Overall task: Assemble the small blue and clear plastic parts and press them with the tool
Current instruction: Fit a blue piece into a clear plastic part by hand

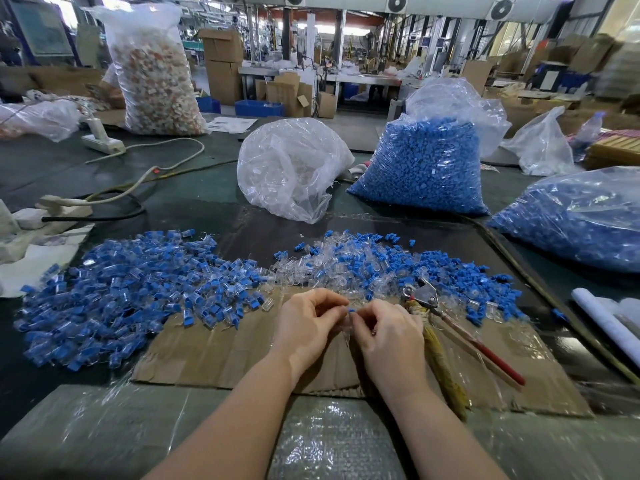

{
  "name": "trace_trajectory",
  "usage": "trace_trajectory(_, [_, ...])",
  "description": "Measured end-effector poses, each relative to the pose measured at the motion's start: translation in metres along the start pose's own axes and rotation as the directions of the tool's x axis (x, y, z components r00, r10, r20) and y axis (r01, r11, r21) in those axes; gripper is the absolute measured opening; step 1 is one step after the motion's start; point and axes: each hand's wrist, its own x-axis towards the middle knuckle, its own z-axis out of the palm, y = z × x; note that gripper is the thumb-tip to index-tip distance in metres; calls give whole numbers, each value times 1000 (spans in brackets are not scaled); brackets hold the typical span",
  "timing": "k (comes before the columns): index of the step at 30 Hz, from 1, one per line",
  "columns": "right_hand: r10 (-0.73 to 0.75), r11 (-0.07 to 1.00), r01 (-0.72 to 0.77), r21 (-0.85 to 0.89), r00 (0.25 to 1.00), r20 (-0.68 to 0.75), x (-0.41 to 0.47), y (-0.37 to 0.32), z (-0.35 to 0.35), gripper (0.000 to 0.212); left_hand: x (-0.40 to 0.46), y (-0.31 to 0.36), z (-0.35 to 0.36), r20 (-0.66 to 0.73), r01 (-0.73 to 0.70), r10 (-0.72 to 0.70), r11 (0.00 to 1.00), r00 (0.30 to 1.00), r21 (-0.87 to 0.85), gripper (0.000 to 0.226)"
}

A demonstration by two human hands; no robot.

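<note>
1. Your left hand [308,323] and right hand [388,332] meet over the cardboard sheet [214,344] near the table's front edge, fingers curled
2. Between both sets of fingertips you pinch 1 small blue part [350,310] together with a clear part [346,325]; the clear one is mostly hidden by your fingers
3. The pliers-like tool [460,336] lies on the cardboard just right of your right hand, untouched
4. A pile of joined blue-and-clear pieces [114,289] spreads to the left; a mixed pile of loose parts [391,268] lies beyond your hands
5. 2 bags of blue parts [426,164] and 1 clear bag [291,168] stand farther back
</note>
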Motion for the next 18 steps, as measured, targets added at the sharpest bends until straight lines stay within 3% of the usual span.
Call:
trace_trajectory(4, [-44,994,45,98,999,-18,-1,1,-2,6,0,2,-1,-3,-6,6,1000,1000,6,12])
trace_trajectory(9, [-103,979,103,173,995,-12,-2,1,-5,23,-2,4,-2,23,-11,11,1000,1000,-2,18])
trace_trajectory(18, [-126,979,128,156,992,-27,-2,1,-5,17,-3,4,-2,29,-24,23,999,999,38,17])
